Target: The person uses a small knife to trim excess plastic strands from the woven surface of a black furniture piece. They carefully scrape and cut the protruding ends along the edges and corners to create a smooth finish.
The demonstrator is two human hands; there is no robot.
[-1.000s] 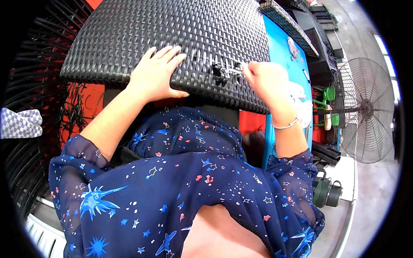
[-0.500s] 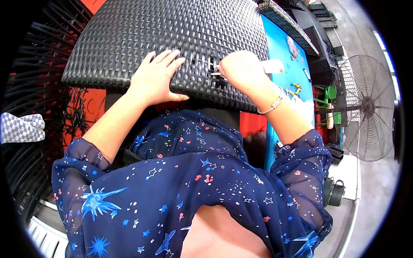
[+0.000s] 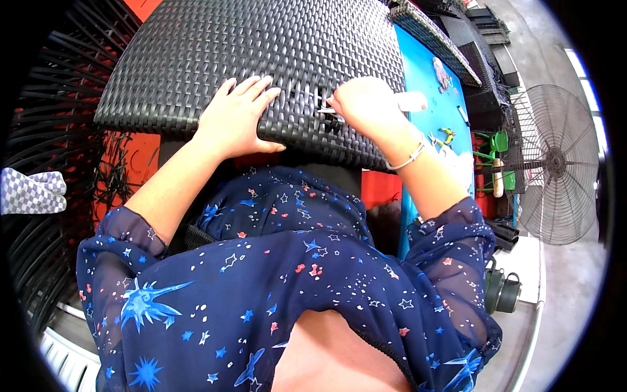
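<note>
A black woven wicker panel (image 3: 261, 46) with a curved front edge lies before me. My left hand (image 3: 238, 117) rests flat on it near that edge, fingers spread and thumb over the rim. My right hand (image 3: 366, 108) is closed around a white-handled tool (image 3: 413, 101); the handle sticks out on the right of the fist. On the other side its thin metal tip (image 3: 326, 110) points at a small gap in the weave (image 3: 324, 98). The tip's exact shape is hard to make out, and my fist hides the tool's middle.
To the right is a blue tabletop (image 3: 424, 59) with yellow-handled pliers (image 3: 449, 135) and a greyish glove-like bundle (image 3: 441, 75). Beyond it stands a large black fan (image 3: 555, 160). Black strands (image 3: 59, 111) and a checkered cloth (image 3: 32, 191) hang at the left.
Both hands keep almost the same place, with the tool still in my right fist. The view has shifted only slightly.
</note>
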